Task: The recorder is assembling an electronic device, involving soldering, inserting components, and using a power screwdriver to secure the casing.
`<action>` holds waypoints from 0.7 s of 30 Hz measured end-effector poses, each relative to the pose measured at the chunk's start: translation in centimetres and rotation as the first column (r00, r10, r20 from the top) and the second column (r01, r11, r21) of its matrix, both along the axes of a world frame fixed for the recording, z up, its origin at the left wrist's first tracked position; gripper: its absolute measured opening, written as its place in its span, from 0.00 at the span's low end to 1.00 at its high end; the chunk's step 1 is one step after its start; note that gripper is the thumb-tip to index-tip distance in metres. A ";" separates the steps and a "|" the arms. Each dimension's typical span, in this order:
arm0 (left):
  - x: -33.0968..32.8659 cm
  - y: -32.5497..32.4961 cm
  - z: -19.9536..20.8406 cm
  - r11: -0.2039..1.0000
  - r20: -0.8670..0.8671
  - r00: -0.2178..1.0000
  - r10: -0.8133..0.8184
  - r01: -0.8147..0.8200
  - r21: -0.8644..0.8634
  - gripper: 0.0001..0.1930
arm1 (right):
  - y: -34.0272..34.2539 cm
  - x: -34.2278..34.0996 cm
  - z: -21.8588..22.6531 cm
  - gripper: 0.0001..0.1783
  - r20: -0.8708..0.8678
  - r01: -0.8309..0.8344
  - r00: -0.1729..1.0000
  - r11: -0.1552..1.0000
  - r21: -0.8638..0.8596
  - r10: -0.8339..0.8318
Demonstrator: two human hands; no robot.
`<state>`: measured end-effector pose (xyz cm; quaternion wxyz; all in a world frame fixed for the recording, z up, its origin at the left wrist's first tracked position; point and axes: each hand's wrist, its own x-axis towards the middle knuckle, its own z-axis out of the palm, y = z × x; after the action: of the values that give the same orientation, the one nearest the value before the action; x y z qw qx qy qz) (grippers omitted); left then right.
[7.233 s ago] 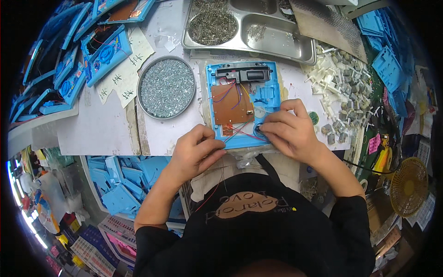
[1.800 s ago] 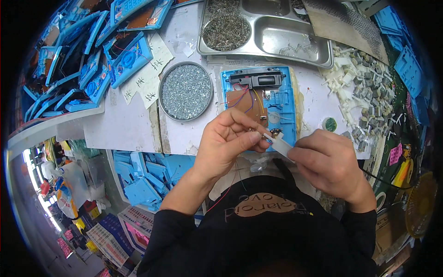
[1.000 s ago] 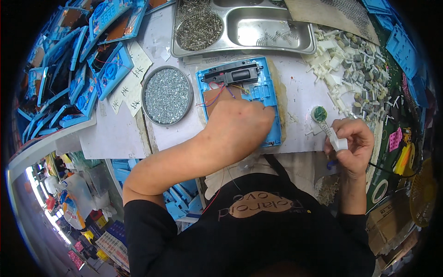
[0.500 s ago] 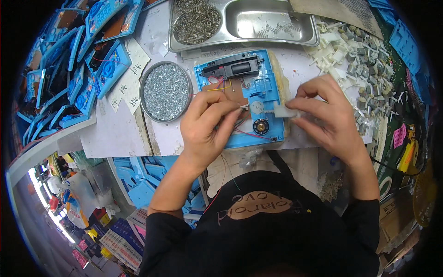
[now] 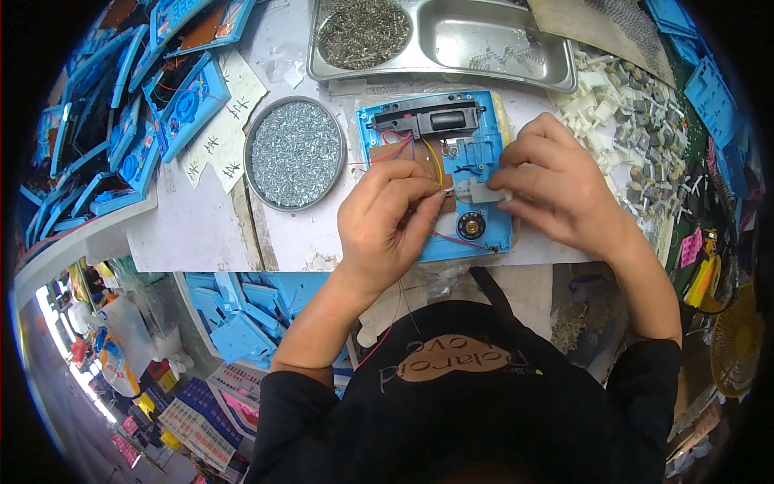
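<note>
A blue plastic housing (image 5: 501, 232) lies in front of me on the table. Along its far side sits a black plastic unit (image 5: 439, 121); inside are a brown circuit board (image 5: 434, 161), thin wires and a round black speaker (image 5: 471, 226). My left hand (image 5: 385, 211) is pinched over the board, on something small and whitish at the fingertips that I cannot make out. Thin wires hang below that hand. Between its thumb and fingers my right hand (image 5: 560, 194) grips a white plastic part (image 5: 485, 193), low over the housing's right half, near the speaker.
To the left stands a round tray (image 5: 296, 153) of small silvery screws. A steel tray (image 5: 492, 81) with springs lies at the back. Loose white and grey plastic parts (image 5: 621, 129) spread at right. Blue housings (image 5: 189, 109) pile up at far left; more lie below the table edge.
My right hand has brought the white plastic part left, further in over the housing. My left hand keeps its pinch near the board. The whole view has shifted a little.
</note>
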<state>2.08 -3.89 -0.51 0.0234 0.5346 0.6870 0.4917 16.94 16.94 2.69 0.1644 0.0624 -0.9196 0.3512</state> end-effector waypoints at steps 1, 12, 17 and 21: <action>0.0 0.1 -0.1 1.000 0.009 1.000 0.001 -0.001 0.008 0.10 | 0.2 0.2 -0.7 0.17 -0.017 0.008 1.000 0.998 -0.058 -0.009; -0.2 0.0 -0.1 0.999 -0.030 0.999 -0.021 0.020 -0.035 0.09 | -2.3 0.4 -1.5 0.16 0.059 0.090 0.993 0.985 0.144 -0.099; 0.1 -0.4 0.3 0.995 0.032 0.998 -0.051 0.054 -0.090 0.11 | -1.3 4.4 0.3 0.11 -0.008 0.425 0.905 0.905 -0.015 -0.425; 0.4 -2.4 1.5 0.985 0.132 0.985 -0.108 0.123 -0.117 0.14 | 4.5 12.7 1.9 0.12 0.229 0.664 0.433 0.480 0.573 -0.872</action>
<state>2.52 -6.34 0.95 0.1282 0.5393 0.6812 0.4782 29.61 21.47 4.64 0.0519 -0.4346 -0.8982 0.0404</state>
